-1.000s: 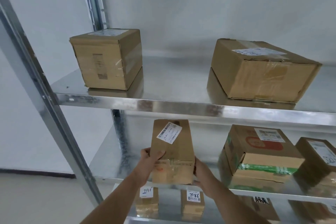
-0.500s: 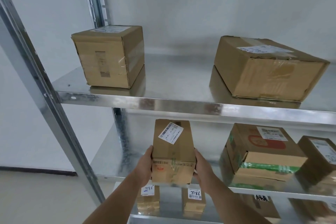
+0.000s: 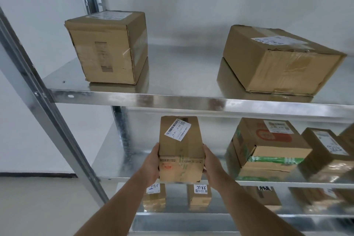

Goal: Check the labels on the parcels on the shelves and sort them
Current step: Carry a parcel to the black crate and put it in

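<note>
Since a second ago the left hand (image 3: pixel 151 163) has slid from the front face of the small parcel (image 3: pixel 181 149) to its left side, so that both hands now flank it, and the parcel itself has barely shifted; the view has tipped slightly, so the upper parcels sit a little differently in frame.

In the head view, the only one given, the left hand presses against the parcel's left side and the right hand (image 3: pixel 211 161) against its right side, fingers wrapped round the lower edges, so the hands are clamped on the parcel with its width between them; the parcel stands at the front of the middle shelf (image 3: pixel 268 183), tilted back, its white barcode label (image 3: pixel 178 130) facing up toward the camera.

Taking the held parcel as landmark: above and to its left, on the top shelf (image 3: pixel 191 99), stands a cube-shaped box (image 3: pixel 109 48); above and to its right lies a wide flat box (image 3: pixel 277 61); directly right of it sits a box with green tape (image 3: pixel 268 147), and further right another labelled box (image 3: pixel 323 151); just below it two little boxes marked 7786 (image 3: pixel 199 193) stand on the lower shelf.

As a judgement, the sorting is at an early or middle stage; this label is being read, the parcel's destination is undecided, and the other parcels seem yet to be checked.
</note>
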